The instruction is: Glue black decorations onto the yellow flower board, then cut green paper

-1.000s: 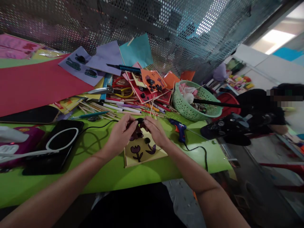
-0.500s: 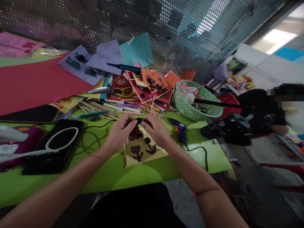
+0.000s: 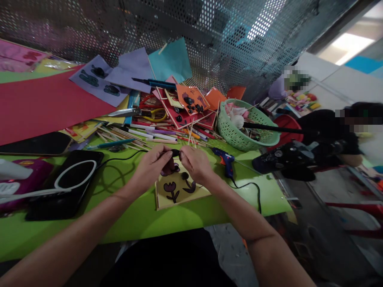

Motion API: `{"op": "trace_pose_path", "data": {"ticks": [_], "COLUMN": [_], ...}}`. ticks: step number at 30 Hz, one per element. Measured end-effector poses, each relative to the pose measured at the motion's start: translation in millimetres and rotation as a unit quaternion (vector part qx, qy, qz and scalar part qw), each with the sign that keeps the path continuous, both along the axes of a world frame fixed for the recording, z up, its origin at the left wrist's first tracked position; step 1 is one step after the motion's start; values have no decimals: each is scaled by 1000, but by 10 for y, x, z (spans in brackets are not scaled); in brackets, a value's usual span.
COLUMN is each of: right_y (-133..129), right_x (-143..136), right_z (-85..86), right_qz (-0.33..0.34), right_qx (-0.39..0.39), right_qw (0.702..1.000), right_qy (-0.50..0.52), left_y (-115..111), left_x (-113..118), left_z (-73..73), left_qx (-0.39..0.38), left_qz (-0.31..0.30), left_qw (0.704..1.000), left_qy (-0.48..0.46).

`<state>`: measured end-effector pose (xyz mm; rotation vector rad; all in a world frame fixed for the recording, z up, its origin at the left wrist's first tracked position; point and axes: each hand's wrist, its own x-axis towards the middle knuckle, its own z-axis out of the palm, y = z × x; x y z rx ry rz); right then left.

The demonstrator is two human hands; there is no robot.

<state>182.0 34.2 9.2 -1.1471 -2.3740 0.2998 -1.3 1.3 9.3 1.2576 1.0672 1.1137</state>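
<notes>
A small black piece (image 3: 175, 152) is held by the far side of a yellow card (image 3: 187, 198) with dark-purple flowers, flat on the green counter (image 3: 131, 223).

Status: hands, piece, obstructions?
Both hands pinching black piece. Yellow card beneath, partly covered. Glue gun right, clear of hands.

No txt, labels or nos. legible.

The single view looks forward and down from the person's head, within arm's reach of the table (image 3: 134, 227), facing a perforated screen (image 3: 155, 30) at twelve o'clock; the lap (image 3: 167, 261) lies at six.
</notes>
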Motion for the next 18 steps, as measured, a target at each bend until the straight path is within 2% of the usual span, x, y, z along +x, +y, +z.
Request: {"op": "trace_pose_path", "data": {"ticks": [4,7,14,18], "right_y": [-1,5,1,-14], "right_x": [-2,-15,-6,-8], "right_z": [29,14,8,30], "right_qz": [21,19,-11,-13], "right_qx": [-106,-135,-64,23], "right_qw": [987,975,963,976], "right_qy": [118,178,263,215], "left_y": [28,51,61,48], "left_x": [-14,-23,-36,-24], "left_z": [-16,-48,-53,-18], "left_qx": [-9,-19,-19,-11], "left_qz": [5,10,23,28], "left_qw": [999,998,998,999], "left_qy": [-38,-59,-60,-34]}}
